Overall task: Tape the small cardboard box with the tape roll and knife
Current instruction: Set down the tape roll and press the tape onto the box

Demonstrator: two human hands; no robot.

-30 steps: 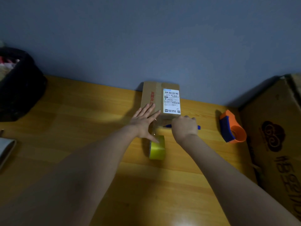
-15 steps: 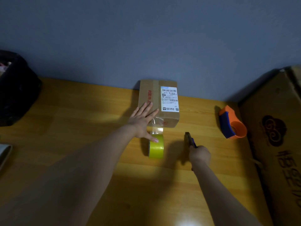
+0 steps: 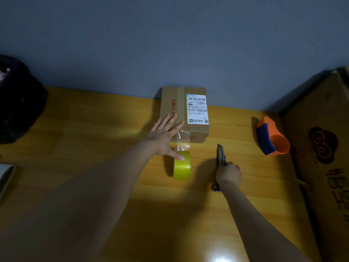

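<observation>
The small cardboard box (image 3: 174,104) with a white shipping label stands against the wall at the table's middle back. My left hand (image 3: 164,135) lies flat with fingers spread, fingertips on the box's near left edge and thumb on the yellow-green tape roll (image 3: 182,165), which stands on edge in front of the box. A clear strip of tape (image 3: 182,141) runs from the roll up onto the box's front face. To the right of the roll, my right hand (image 3: 228,173) grips the knife (image 3: 220,155), its tip pointing away toward the box.
An orange and blue tape dispenser (image 3: 271,138) sits on the wooden table (image 3: 94,148) at the right. A large cardboard box (image 3: 324,157) fills the right edge. A black bag (image 3: 18,103) sits at the far left, with a white object (image 3: 5,176) at the left edge.
My right hand pulled the knife back from the front of the box, down and to the right of the roll. The left hand stayed on the box and roll.
</observation>
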